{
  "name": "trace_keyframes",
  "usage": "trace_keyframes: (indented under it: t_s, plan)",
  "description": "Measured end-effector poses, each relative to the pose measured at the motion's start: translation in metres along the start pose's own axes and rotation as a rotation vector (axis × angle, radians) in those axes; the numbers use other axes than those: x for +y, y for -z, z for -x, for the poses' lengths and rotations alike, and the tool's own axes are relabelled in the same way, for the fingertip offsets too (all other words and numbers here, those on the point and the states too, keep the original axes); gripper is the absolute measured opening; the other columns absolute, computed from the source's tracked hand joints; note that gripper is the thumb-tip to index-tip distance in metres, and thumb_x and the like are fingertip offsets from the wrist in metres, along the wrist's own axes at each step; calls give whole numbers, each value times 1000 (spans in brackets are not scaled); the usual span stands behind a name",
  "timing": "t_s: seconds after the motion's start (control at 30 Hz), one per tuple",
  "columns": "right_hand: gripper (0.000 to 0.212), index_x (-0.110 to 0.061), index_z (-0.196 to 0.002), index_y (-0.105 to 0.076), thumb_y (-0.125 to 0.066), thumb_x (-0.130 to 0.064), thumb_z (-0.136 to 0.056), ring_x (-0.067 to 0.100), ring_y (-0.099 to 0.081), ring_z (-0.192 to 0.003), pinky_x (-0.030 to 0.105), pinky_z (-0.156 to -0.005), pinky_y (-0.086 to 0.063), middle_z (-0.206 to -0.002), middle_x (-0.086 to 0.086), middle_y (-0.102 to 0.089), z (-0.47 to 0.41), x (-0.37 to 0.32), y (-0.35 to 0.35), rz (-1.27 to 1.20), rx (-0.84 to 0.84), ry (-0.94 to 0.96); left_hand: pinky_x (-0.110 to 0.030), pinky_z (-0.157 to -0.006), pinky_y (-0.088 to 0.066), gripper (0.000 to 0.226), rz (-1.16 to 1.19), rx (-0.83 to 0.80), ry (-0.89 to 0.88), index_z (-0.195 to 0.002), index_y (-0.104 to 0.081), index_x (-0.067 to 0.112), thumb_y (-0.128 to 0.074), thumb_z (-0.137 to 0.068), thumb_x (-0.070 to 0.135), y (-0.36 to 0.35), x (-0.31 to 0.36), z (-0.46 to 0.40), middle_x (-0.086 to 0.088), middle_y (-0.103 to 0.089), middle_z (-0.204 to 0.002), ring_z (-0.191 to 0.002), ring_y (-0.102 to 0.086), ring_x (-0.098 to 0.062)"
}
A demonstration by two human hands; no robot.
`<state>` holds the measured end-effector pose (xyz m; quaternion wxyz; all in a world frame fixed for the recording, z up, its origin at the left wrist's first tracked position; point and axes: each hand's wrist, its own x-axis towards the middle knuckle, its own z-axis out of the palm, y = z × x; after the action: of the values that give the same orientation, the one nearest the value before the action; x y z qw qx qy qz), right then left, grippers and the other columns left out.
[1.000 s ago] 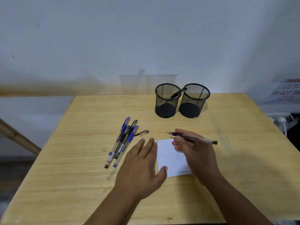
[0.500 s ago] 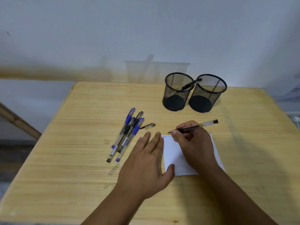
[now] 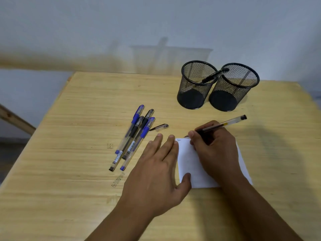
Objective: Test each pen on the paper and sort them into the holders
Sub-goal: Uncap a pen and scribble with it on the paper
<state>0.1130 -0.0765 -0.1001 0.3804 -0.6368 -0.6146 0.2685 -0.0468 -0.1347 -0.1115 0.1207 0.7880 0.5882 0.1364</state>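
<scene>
Head view, only camera. Right hand [image 3: 214,150] is clenching a clear-barrelled black pen [image 3: 224,124] in a writing grip, tip touching down at the top left corner of the white paper [image 3: 188,164], barrel slanting up and to the right, tail end pointing toward the holders. A small scribble [image 3: 178,140] is showing on the paper just left of the tip. The hand's heel is resting on the sheet and covering much of its middle.

Left hand [image 3: 156,173] is lying flat and released, holding nothing, palm on the wooden table [image 3: 69,171], fingers spread forward, thumb pressing on the paper's lower left edge, index side touching the sheet's left edge.

Left of that hand a bundle of pens [image 3: 132,137] is lying on the table, about four of them, packed side by side and partly overlapping, blue and black caps pointing away from the person, exact count hard to tell. A loose clear pen cap [image 3: 160,127] is lying just right of the bundle's top, apart from the fingertips.

At the far side two black mesh holders are standing upright, touching each other. Left holder [image 3: 197,85] is holding one dark pen [image 3: 215,75] leaning against its rim toward the right holder [image 3: 233,87]. Cannot tell whether the right one has anything inside. Both are well apart from the paper. A pale wall [image 3: 156,23] is filling the background.
</scene>
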Motion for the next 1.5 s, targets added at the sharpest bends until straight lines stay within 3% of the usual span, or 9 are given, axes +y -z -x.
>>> trace_keyframes:
  t_s: [0.13,0.3,0.57,0.77,0.93,1.23,1.37,1.5]
  plan:
    - [11,-19,-88,-68,-68,-29,-86,0,-64,-77,4,-71,-44,-77,-10,-69,0,2,-1,37,-2,33,-38,-120,-20,78,1,-9,-10,-150,-36,14,-42,-86,59,-1,-1,0,0,-30,-159,-150,-13,-21]
    - [8,-21,-85,-65,-70,-27,-85,-3,-64,-78,3,-69,-44,-76,-18,-66,1,0,-2,16,4,30,-35,-121,-11,79,-25,-22,-11,-152,-32,15,-39,-87,59,-1,-1,-1,0,-25,-161,-151,-9,-21]
    - [8,-22,-85,-64,-71,-26,-86,-11,-59,-72,-3,-68,-39,-71,-23,-58,3,-2,-4,50,10,37,-34,-119,-14,78,-14,-4,-11,-149,-37,14,-44,-85,57,-1,0,-1,-1,-31,-158,-150,-15,-23]
    - [8,-23,-84,-64,-71,-27,-85,-16,-59,-76,-2,-68,-40,-72,-22,-60,3,-2,-4,45,4,33,-36,-118,-19,75,-11,4,-10,-146,-42,12,-46,-85,55,0,1,-1,-3,-37,-156,-149,-19,-25]
    - [9,-22,-85,-63,-71,-27,-85,-18,-57,-75,-4,-66,-38,-72,-21,-60,3,-1,-5,54,0,24,-33,-119,-14,76,-6,9,-7,-148,-40,14,-45,-85,57,0,1,-1,-1,-33,-157,-150,-14,-21]
    - [10,-21,-87,-62,-71,-26,-86,-5,-61,-72,-2,-65,-40,-74,-17,-63,5,-2,-4,60,-4,26,-31,-118,-11,77,-2,9,-6,-148,-39,14,-44,-85,57,0,2,0,0,-31,-158,-150,-12,-19]
    - [10,-22,-86,-62,-71,-25,-86,-14,-59,-75,-3,-65,-38,-73,-20,-61,4,-1,-3,44,16,31,-31,-118,-11,77,0,7,-4,-148,-39,14,-44,-85,58,1,2,-1,0,-31,-158,-150,-12,-20]
    - [11,-21,-85,-60,-71,-23,-85,-13,-59,-72,-2,-65,-40,-73,-18,-62,5,-2,-3,47,4,34,-30,-118,-8,77,2,11,-4,-149,-37,16,-42,-85,58,0,2,-1,1,-28,-159,-151,-9,-18]
